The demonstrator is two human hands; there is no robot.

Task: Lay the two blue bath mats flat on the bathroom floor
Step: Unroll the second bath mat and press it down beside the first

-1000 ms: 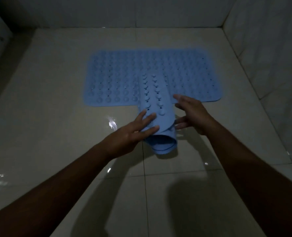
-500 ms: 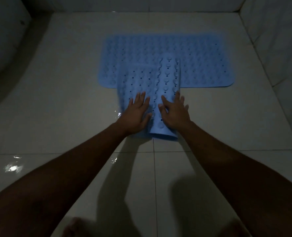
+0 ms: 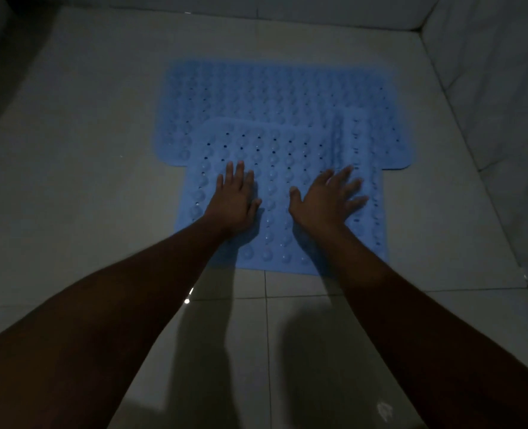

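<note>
1. Far mat (image 3: 275,97) lies flat on the tiled floor (image 3: 70,168), by the back wall.
2. Near mat (image 3: 287,193) overlaps its front edge; right strip looks raised, blurred.
3. Your left hand (image 3: 234,202) is palm-down on the near mat, fingers together.
4. Your right hand (image 3: 324,199) is palm-down too, fingers splayed; neither grips anything.
</note>
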